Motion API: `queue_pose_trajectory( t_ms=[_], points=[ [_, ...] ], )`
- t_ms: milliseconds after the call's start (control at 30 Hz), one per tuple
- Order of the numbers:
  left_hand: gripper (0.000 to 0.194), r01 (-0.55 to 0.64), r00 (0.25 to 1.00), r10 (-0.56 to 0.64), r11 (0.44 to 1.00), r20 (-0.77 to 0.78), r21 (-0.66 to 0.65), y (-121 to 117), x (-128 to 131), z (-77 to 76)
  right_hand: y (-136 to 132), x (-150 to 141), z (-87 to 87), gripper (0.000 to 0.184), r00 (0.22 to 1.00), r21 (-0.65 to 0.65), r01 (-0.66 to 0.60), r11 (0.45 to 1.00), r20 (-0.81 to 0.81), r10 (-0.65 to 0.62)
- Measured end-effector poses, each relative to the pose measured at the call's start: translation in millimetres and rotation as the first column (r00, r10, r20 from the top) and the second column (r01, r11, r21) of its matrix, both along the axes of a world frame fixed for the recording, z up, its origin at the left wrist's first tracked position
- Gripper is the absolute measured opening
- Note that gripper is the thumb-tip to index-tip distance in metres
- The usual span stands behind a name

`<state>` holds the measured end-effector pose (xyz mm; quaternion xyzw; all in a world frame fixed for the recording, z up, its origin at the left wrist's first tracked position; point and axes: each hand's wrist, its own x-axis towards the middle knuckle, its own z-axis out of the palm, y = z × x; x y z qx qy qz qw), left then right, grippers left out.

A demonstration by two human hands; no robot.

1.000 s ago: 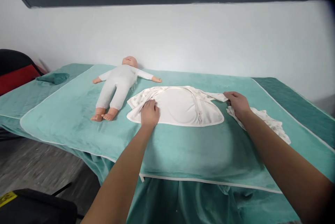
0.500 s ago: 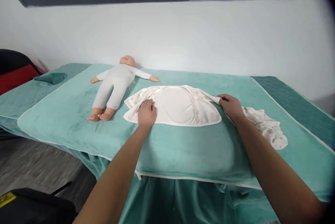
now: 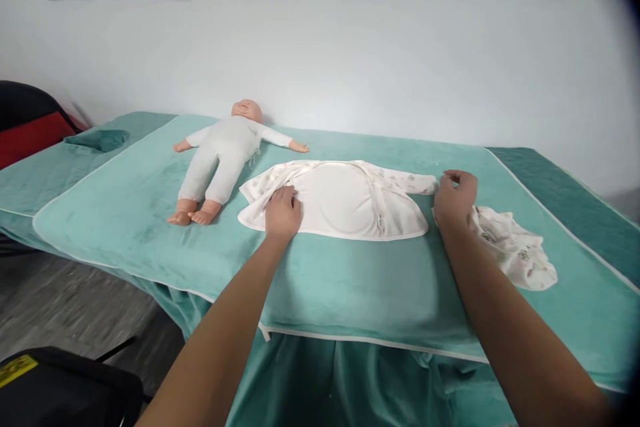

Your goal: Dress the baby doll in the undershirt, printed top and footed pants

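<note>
A white baby shirt lies spread with its front open, and small printed motifs show on its sleeves. My left hand rests on the shirt's left side, fingers stretched out over the cloth. Just beyond the cuff of the right sleeve is my right hand, its fingers loosely bent and nothing visible in them. That sleeve lies straight out to the side. Beside my right wrist is a crumpled white printed garment, partly hidden by my forearm.
A baby doll in a white body suit lies on its back at the left. Everything lies on a green padded bed cover against a white wall. A black and red chair stands far left, a black case at lower left.
My right hand has let go of the shirt's right sleeve and moved a little to the right. The sleeve now lies flatter and straighter. My left hand stays on the shirt.
</note>
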<state>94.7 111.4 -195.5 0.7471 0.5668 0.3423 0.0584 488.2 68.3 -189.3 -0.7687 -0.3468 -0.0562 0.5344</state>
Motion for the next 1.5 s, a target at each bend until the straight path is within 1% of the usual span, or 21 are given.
queue_pose_trajectory(
  t_ms=[67, 133, 167, 233, 300, 333, 400, 500, 567, 600, 667, 733, 800, 833, 900, 933, 1000, 1133, 1267, 1367, 1500],
  points=[
    [0.030, -0.001, 1.000, 0.001, 1.000, -0.003, -0.009, -1.1, 0.1, 1.2, -6.6, -12.4, 2.7, 0.030, 0.989, 0.001, -0.083, 0.997, 0.127, 0.082],
    [0.030, -0.005, 1.000, 0.005, 1.000, -0.007, -0.019, -1.9, 0.1, 2.0, -10.2, -23.5, 3.5, 0.034, 0.952, -0.058, -0.162, 0.985, 0.252, 0.171],
    [0.030, -0.007, 1.000, 0.006, 1.000, -0.009, -0.023, -2.1, 0.2, 2.3, -11.1, -27.9, 2.9, 0.035, 0.934, -0.124, -0.178, 0.976, 0.292, 0.208],
    [0.031, -0.006, 1.000, 0.006, 1.000, -0.012, -0.030, -2.4, 0.1, 2.4, -11.8, -34.1, -0.6, 0.037, 0.917, -0.307, -0.168, 0.937, 0.301, 0.263],
    [0.031, -0.005, 1.000, 0.004, 0.999, -0.010, -0.034, -2.6, 0.1, 2.2, -12.7, -36.4, -5.6, 0.038, 0.927, -0.454, -0.128, 0.882, 0.261, 0.269],
    [0.030, -0.005, 1.000, 0.005, 0.999, -0.008, -0.035, -2.8, 0.1, 2.0, -13.6, -36.4, -8.0, 0.038, 0.932, -0.490, -0.104, 0.865, 0.257, 0.257],
    [0.029, -0.007, 1.000, 0.007, 0.999, -0.003, -0.037, -3.3, 0.1, 1.5, -16.8, -35.3, -10.9, 0.038, 0.930, -0.467, -0.052, 0.883, 0.299, 0.213],
    [0.028, -0.008, 1.000, 0.009, 0.999, 0.007, -0.033, -4.3, 0.2, 0.9, -25.4, -38.9, -9.1, 0.039, 0.908, -0.341, -0.018, 0.940, 0.388, 0.158],
    [0.027, -0.010, 1.000, 0.010, 1.000, 0.013, -0.029, -4.7, 0.4, 0.4, -32.1, -51.2, -5.3, 0.039, 0.865, -0.243, -0.079, 0.967, 0.466, 0.188],
    [0.027, -0.010, 1.000, 0.011, 1.000, 0.014, -0.027, -4.9, 0.5, 0.3, -34.8, -61.4, -3.5, 0.038, 0.829, -0.213, -0.146, 0.966, 0.506, 0.237],
    [0.027, -0.011, 1.000, 0.012, 1.000, 0.016, -0.023, -5.3, 0.8, 0.1, -37.1, -89.3, -1.2, 0.037, 0.724, -0.207, -0.322, 0.924, 0.576, 0.381],
    [0.027, -0.012, 1.000, 0.012, 1.000, 0.014, -0.021, -6.1, 0.9, 0.3, -33.2, -124.2, -0.7, 0.041, 0.603, -0.323, -0.442, 0.837, 0.584, 0.544],
    [0.028, -0.012, 1.000, 0.013, 1.000, 0.009, -0.018, -7.0, 0.7, 0.8, -21.8, -160.0, -1.1, 0.050, 0.509, -0.505, -0.438, 0.744, 0.542, 0.668],
    [0.028, -0.012, 1.000, 0.012, 1.000, 0.006, -0.018, -7.4, 0.5, 1.0, -13.5, -176.3, -1.3, 0.055, 0.494, -0.587, -0.406, 0.701, 0.504, 0.708],
    [0.028, -0.011, 1.000, 0.011, 1.000, 0.000, -0.020, -7.8, -0.3, 1.0, 6.9, -203.3, -1.4, 0.063, 0.512, -0.713, -0.348, 0.609, 0.399, 0.760],
    [0.028, -0.011, 1.000, 0.011, 1.000, -0.002, -0.022, -7.7, -0.7, 0.8, 18.2, -213.5, -1.2, 0.066, 0.532, -0.747, -0.335, 0.574, 0.353, 0.770],
    [0.026, -0.015, 1.000, 0.015, 1.000, -0.003, -0.025, -6.9, -1.4, -0.3, 40.7, -227.3, -0.9, 0.072, 0.567, -0.772, -0.332, 0.542, 0.296, 0.768],
    [0.025, -0.015, 1.000, 0.015, 1.000, 0.005, -0.028, -4.7, -2.1, -3.5, 77.0, -234.7, -1.2, 0.077, 0.614, -0.775, -0.329, 0.539, 0.258, 0.746],
    [0.024, -0.006, 1.000, 0.007, 0.999, 0.012, -0.035, -4.0, -2.2, -4.9, 96.5, -230.2, -3.6, 0.079, 0.645, -0.782, -0.320, 0.534, 0.233, 0.728],
    [0.024, -0.009, 1.000, 0.010, 0.999, 0.015, -0.038, -4.9, -2.5, -4.1, 98.0, -228.6, -5.3, 0.077, 0.648, -0.775, -0.324, 0.543, 0.236, 0.724],
    [0.024, -0.026, 0.999, 0.028, 0.999, 0.035, -0.040, -7.4, -3.7, -3.0, 76.9, -234.2, -5.1, 0.074, 0.603, -0.757, -0.339, 0.559, 0.282, 0.746]
  ],
)
